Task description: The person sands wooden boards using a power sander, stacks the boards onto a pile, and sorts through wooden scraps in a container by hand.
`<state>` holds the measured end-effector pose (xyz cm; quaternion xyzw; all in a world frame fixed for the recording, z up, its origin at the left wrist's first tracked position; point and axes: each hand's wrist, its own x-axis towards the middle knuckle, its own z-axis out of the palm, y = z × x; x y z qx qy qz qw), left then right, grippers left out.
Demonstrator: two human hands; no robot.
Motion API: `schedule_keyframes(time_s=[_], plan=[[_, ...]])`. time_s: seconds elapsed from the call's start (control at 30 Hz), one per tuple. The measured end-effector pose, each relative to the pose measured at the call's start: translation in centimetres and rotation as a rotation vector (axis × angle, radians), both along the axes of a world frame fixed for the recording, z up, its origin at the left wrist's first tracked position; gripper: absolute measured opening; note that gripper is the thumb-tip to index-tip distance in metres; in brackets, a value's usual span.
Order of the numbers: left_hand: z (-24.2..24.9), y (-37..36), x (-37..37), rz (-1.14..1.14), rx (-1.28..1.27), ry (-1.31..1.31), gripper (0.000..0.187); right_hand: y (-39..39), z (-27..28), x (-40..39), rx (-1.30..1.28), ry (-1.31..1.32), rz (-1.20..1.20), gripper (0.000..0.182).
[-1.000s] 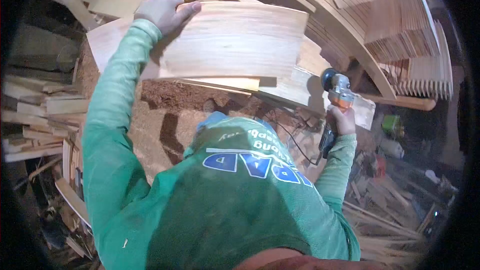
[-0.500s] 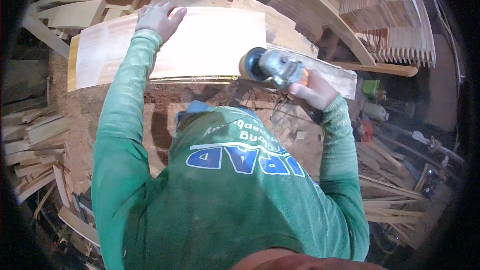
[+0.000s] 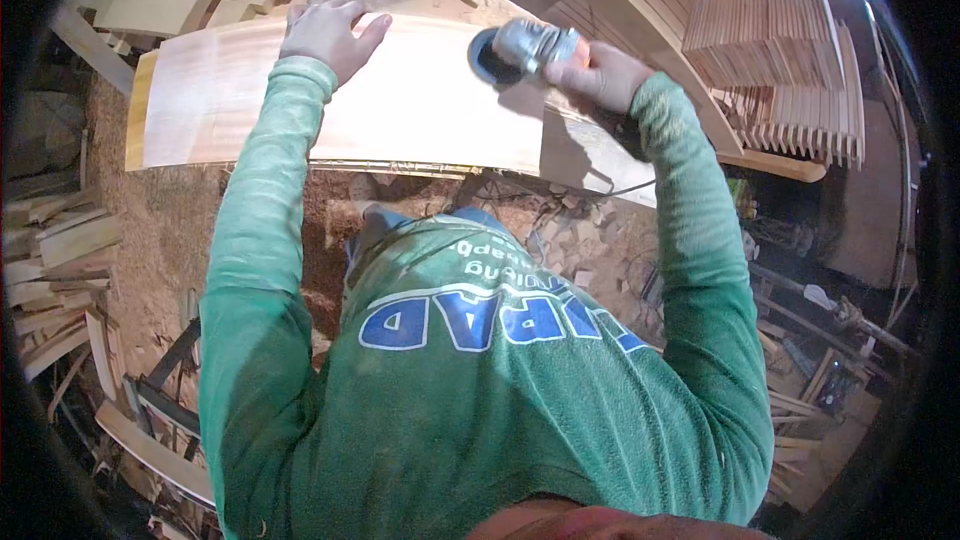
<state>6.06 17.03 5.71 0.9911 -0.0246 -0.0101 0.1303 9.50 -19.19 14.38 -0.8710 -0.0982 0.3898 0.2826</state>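
A pale, slightly curved wooden panel (image 3: 400, 100) lies across the bench in front of me, brightly lit toward its right end. My left hand (image 3: 330, 38) rests on the panel's far edge, left of its middle, with thumb and fingers apart. In my right hand (image 3: 605, 77) is a grey and orange power tool (image 3: 540, 45), my fingers wrapped round its body. Its round dark disc (image 3: 494, 57) is at the panel's upper right part; whether it touches the surface cannot be told. A thin cable runs near the panel's right end.
Stacked thin wooden slats (image 3: 760, 20) stand at the upper right beside a long curved beam (image 3: 640, 15). Cut curved pieces (image 3: 150, 5) lie at the upper left. Offcuts (image 3: 75, 245) are piled at the left, with more scraps at the lower right.
My right hand and the power tool have moved up, from the panel's near right corner to its far side. My left hand keeps its place on the panel. The view has shifted slightly.
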Motion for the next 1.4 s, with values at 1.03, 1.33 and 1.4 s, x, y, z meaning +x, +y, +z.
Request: schedule_keyframes(time_s=[1.03, 1.33, 1.4], plan=[[-1.4, 0.2, 0.3, -0.047, -0.002, -0.169, 0.054, 1.1, 2.1, -4.9, 0.106, 0.231, 0.143, 0.069], [-1.7, 0.0, 0.0, -0.05, -0.017, -0.184, 0.051, 1.0, 1.7, -5.0, 0.138, 0.166, 0.147, 0.065], [-2.0, -0.1, 0.1, -0.049, -0.012, -0.221, 0.05, -0.3, -0.7, -1.5, 0.165, 0.012, 0.073, 0.07]])
